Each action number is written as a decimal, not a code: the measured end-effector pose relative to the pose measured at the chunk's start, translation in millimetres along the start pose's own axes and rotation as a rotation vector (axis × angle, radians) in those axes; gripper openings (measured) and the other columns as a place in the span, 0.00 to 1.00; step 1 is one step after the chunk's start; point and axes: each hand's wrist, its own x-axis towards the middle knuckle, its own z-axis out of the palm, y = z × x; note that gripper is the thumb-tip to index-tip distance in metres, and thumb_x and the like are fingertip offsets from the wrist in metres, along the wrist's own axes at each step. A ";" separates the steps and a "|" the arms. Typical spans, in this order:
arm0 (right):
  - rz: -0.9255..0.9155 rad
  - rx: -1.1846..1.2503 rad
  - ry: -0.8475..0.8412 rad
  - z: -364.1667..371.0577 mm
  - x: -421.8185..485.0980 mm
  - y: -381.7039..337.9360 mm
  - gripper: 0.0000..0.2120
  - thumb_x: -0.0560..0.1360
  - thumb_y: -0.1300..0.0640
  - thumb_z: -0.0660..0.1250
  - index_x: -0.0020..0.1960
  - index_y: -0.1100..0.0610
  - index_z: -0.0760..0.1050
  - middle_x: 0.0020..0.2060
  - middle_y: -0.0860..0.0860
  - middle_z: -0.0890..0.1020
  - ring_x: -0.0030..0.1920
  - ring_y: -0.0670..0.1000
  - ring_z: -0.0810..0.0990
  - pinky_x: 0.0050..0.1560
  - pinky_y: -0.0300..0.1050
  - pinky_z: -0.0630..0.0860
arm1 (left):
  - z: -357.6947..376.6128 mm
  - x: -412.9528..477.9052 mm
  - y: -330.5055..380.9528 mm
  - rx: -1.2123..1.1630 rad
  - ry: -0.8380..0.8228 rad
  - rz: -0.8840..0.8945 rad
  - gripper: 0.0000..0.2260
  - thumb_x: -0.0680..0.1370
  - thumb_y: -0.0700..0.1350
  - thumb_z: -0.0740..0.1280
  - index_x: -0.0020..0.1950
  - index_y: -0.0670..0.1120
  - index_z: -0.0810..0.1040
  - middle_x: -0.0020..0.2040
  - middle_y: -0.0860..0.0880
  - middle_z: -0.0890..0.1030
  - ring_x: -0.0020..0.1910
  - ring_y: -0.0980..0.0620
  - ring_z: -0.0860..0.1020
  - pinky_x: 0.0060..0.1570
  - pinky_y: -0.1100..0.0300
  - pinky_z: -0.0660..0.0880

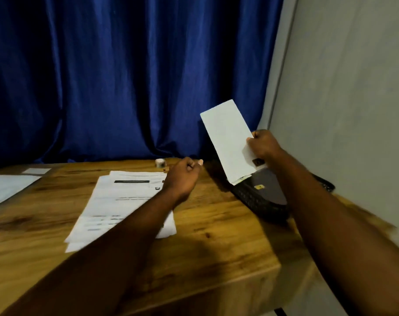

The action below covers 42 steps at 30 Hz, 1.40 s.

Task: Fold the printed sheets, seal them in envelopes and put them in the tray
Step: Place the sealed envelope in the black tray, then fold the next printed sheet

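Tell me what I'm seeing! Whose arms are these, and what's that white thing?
There is no machine here: these are a person's two arms. The camera sits on the person's head and looks down, so you see what they see. The right hand grips a white envelope, its lower end at a black mesh tray. The left hand hovers with curled fingers over a pile of printed sheets and seems to hold nothing. Everything is on a wooden table, with more white paper on the left and a blue curtain behind.
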 end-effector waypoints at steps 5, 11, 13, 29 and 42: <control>0.143 -0.342 -0.028 -46.3 0.4 55.3 0.17 0.84 0.59 0.63 0.70 0.65 0.73 0.65 0.64 0.77 0.55 0.65 0.80 0.38 0.52 0.78 | 52.2 -21.5 5.6 0.039 -0.072 0.007 0.12 0.81 0.53 0.68 0.40 0.49 0.76 0.37 0.52 0.80 0.40 0.50 0.77 0.39 0.56 0.69; 0.195 -0.662 -0.311 -50.9 -2.3 119.3 0.21 0.84 0.59 0.66 0.74 0.66 0.72 0.70 0.65 0.77 0.67 0.64 0.78 0.66 0.56 0.76 | 70.5 -21.0 9.3 0.068 -0.107 0.016 0.09 0.79 0.53 0.71 0.43 0.51 0.79 0.40 0.52 0.82 0.42 0.50 0.80 0.46 0.50 0.79; 0.198 -0.704 -0.381 -49.3 2.6 122.9 0.19 0.80 0.59 0.71 0.69 0.64 0.78 0.64 0.64 0.81 0.60 0.62 0.81 0.63 0.54 0.78 | 71.9 -20.0 9.1 0.076 -0.107 0.010 0.09 0.79 0.53 0.72 0.43 0.50 0.79 0.39 0.52 0.82 0.40 0.51 0.80 0.46 0.49 0.80; -0.243 -0.767 -0.056 -34.6 -28.5 32.8 0.14 0.78 0.49 0.72 0.61 0.53 0.80 0.55 0.55 0.84 0.47 0.55 0.79 0.48 0.49 0.78 | 70.0 -12.3 4.5 0.086 -0.169 0.030 0.10 0.77 0.53 0.75 0.43 0.51 0.78 0.38 0.54 0.80 0.39 0.53 0.77 0.41 0.55 0.75; -0.551 -0.499 -0.341 126.1 -98.9 -51.1 0.18 0.76 0.50 0.68 0.65 0.50 0.77 0.63 0.55 0.83 0.62 0.60 0.81 0.61 0.53 0.78 | -69.1 17.4 -37.4 0.266 0.022 -0.030 0.10 0.69 0.56 0.67 0.37 0.50 0.77 0.37 0.53 0.83 0.43 0.46 0.82 0.46 0.52 0.79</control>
